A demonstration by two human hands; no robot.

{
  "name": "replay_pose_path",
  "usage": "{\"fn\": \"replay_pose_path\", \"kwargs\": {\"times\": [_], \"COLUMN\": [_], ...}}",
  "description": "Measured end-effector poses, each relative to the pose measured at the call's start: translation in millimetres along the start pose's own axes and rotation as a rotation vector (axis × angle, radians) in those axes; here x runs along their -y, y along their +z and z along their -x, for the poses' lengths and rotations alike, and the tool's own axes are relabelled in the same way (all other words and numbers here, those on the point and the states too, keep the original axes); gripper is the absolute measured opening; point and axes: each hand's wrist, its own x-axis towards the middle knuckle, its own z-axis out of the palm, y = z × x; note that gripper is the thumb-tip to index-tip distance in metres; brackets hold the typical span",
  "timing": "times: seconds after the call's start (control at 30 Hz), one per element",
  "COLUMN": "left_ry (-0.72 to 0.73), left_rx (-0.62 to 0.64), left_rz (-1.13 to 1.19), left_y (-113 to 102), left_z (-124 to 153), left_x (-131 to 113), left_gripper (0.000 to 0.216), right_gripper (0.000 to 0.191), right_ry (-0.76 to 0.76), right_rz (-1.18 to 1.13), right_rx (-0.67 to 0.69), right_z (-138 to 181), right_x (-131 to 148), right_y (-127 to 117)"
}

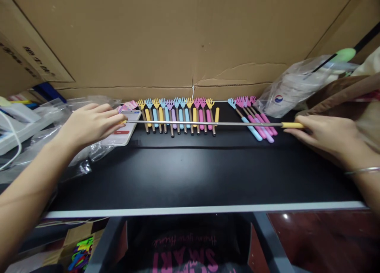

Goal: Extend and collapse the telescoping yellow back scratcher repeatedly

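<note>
A telescopic back scratcher (208, 124) with a yellow handle is stretched out level across the view, its thin metal rod pulled long. My left hand (92, 122) is closed around its left end, where only a bit of yellow shows between the fingers. At the other end, my right hand (329, 136) grips the yellow handle. Behind the rod lies a row of small hand-shaped claws on short metal tubes (172, 131), with coloured grips (154, 116) in yellow, blue, purple and pink beside them. Several back scratchers with pink, purple and blue handles (252, 128) lie in a bunch to the right.
A phone (127, 136) lies by my left hand, near crumpled clear plastic bags (80, 162). Bagged paper cups (285, 92) stand back right. Cardboard (178, 39) walls the rear of the black table (184, 178). Below left, a box holds colourful plastic pieces (81, 253).
</note>
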Motion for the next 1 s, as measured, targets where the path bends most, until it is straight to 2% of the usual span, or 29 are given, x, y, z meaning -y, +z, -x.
{"fn": "replay_pose_path", "kwargs": {"times": [0.1, 0.2, 0.3, 0.37, 0.4, 0.5, 0.77, 1.0], "left_ry": [-0.002, -0.008, 0.041, 0.089, 0.133, 0.198, 0.219, 0.18], "left_rx": [-0.008, -0.047, -0.072, -0.111, -0.175, -0.215, -0.31, -0.288], "left_rz": [-0.001, 0.028, 0.013, -0.019, -0.022, -0.027, 0.01, 0.031], "left_y": [4.8, 4.6, -2.4, -7.3, -9.1, -12.2, -26.3, -38.5], "left_z": [4.4, -0.5, -19.8, -36.0, -43.2, -56.2, -59.9, -67.1], "left_x": [0.9, -5.9, -28.2, -48.7, -58.9, -84.5, -118.1, -134.2], "left_gripper": [0.031, 0.033, 0.034, 0.036, 0.038, 0.037, 0.037, 0.034], "right_gripper": [0.02, 0.021, 0.025, 0.025, 0.025, 0.025, 0.022, 0.021], "right_ry": [0.035, -0.014, -0.111, -0.162, -0.19, -0.228, -0.275, -0.259], "right_rz": [-0.017, -0.03, -0.067, -0.096, -0.107, -0.115, -0.083, -0.083], "right_rx": [-0.011, -0.073, -0.112, -0.136, -0.152, -0.19, -0.211, -0.288], "right_z": [-0.1, -4.8, -14.7, -21.8, -24.7, -28.2, -19.8, -17.7], "right_x": [4.8, 19.0, 50.2, 75.9, 87.7, 113.1, 144.1, 163.3], "right_y": [-2.7, -8.5, -16.5, -22.4, -25.3, -33.3, -44.2, -50.6]}}
